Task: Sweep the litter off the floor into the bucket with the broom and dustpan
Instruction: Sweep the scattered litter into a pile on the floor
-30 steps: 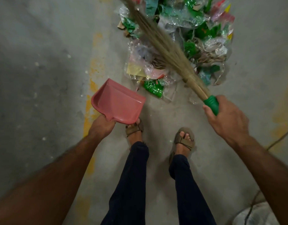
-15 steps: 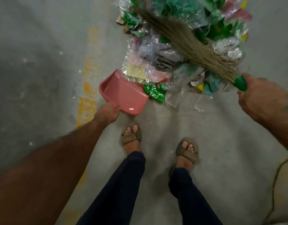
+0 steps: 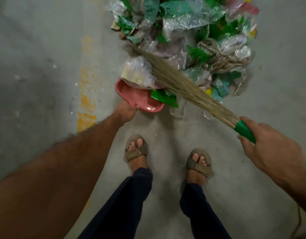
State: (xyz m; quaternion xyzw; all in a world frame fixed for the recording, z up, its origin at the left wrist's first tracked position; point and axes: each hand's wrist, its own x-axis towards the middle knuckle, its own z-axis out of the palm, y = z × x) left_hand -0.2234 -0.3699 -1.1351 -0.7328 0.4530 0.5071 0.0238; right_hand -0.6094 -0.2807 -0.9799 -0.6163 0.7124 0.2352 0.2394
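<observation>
A pile of litter (image 3: 200, 31), mostly green and clear plastic wrappers with some twine, lies on the concrete floor at the top. My left hand (image 3: 125, 112) grips the handle of a pink dustpan (image 3: 138, 99), whose mouth is pushed against the near edge of the pile. A clear bag and a green wrapper lie partly on the pan. My right hand (image 3: 266, 149) holds the green handle of a grass broom (image 3: 188, 87). Its bristles slant up-left across the litter, right above the pan's mouth. The bucket is not in view.
My two sandalled feet (image 3: 136, 150) (image 3: 198, 163) stand just behind the pan on grey floor (image 3: 36, 83). A worn yellow painted line (image 3: 86, 100) runs along the left of the pan. A thin cord lies at the bottom right edge.
The dustpan has gone down and forward into the pile's near edge. The broom has swung from the top of the pile down toward the pan, dragging wrappers onto it.
</observation>
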